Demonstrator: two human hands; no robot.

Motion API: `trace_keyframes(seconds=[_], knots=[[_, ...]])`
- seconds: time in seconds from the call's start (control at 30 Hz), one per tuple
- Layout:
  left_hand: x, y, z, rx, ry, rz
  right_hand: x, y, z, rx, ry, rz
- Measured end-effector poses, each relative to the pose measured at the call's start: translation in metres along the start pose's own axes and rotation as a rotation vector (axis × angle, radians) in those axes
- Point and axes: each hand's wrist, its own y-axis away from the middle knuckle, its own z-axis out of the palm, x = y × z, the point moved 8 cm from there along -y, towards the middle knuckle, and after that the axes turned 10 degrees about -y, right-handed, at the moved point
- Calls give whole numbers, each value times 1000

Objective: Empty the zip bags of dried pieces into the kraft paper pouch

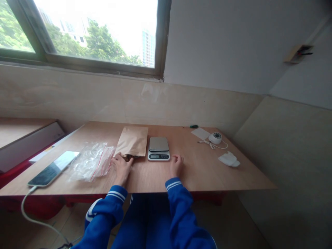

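A brown kraft paper bag (133, 141) lies flat on the table, its mouth towards me and slightly parted, with something dark showing inside. My left hand (122, 167) is at that mouth, thumb and fingers gripping its near edge. Just right of the bag sits a small white kitchen scale (159, 148) with a grey plate and a small display. My right hand (176, 165) rests on the table beside the scale, fingers curled in and nothing visible in them. Clear plastic zip bags (90, 162) with red strips lie left of my left hand.
A phone (53, 169) with a white cable lies at the left. On the right are a white dome camera (215, 138) with its cord, a white paper sheet (200, 133), a crumpled white wrapper (229, 159) and a green-handled tool (194, 126). The wall borders the wooden table (202, 176).
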Motion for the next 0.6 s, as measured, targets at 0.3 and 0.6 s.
trace_keyframes(seconds=[0.3,0.6], knots=[[16,-2,-14,1,-161,123,1,0,0,4,-96,15],[18,-16,-25,-63,-89,135,-7,2,1,-28,-84,18]])
